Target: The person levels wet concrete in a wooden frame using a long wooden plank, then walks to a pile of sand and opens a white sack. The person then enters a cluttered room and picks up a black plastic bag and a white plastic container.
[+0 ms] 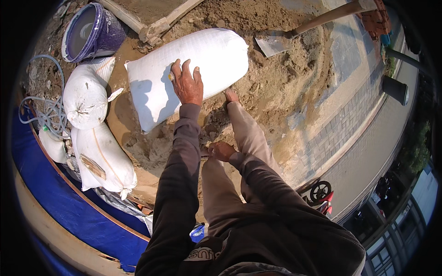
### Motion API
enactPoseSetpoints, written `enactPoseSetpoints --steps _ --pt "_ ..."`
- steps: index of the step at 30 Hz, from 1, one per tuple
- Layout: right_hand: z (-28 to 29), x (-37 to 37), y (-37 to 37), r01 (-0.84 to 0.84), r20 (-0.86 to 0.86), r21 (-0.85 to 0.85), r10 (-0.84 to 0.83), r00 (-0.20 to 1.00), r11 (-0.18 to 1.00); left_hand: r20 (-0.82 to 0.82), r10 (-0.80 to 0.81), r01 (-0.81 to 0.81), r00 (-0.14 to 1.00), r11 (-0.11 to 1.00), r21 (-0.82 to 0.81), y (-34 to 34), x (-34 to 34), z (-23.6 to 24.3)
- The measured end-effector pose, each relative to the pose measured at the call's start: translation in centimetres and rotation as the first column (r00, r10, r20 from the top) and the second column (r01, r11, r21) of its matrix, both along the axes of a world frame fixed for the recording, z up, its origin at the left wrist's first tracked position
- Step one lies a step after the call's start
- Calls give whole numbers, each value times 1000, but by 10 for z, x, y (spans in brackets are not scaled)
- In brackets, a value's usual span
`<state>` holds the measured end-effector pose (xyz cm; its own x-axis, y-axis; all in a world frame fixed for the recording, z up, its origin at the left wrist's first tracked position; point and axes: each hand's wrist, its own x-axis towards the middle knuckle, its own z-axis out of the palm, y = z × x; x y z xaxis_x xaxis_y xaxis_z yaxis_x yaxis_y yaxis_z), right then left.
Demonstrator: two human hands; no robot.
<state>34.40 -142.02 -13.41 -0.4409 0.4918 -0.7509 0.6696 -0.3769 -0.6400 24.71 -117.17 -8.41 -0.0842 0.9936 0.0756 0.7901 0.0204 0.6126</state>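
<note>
A big, full white woven sack (202,55) lies on sandy ground in front of me. My left hand (189,86) rests on top of it with fingers spread, holding nothing; something small and yellowish shows at one finger. Shadow falls over the sack's near left end. Lower down, my right hand (223,151) is beside the hem of my left trouser leg (218,181). Its fingers are curled, and what they hold, if anything, is hidden. My bare right foot (231,95) touches or nearly touches the sack's near edge.
Two tied white sacks (85,99) and a purple bucket (83,34) of greyish liquid stand left, near a coiled clear hose (48,112). A shovel (274,43) lies in the sand pile (294,69). Timber pieces (156,30) lie behind; blue sheeting (60,186) runs lower left.
</note>
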Motion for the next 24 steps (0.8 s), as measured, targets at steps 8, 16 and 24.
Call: enactPoseSetpoints --steps 8,16,24 --pt "-27 68 85 266 -19 229 -269 963 936 -156 122 -161 980 952 -260 43 -4 -68" --pt "-43 161 188 739 3 239 -762 648 630 -491 260 -411 831 882 -228 81 10 -124" --pt "-16 155 305 291 205 631 -516 831 719 -728 46 -301 684 927 -225 102 13 -123"
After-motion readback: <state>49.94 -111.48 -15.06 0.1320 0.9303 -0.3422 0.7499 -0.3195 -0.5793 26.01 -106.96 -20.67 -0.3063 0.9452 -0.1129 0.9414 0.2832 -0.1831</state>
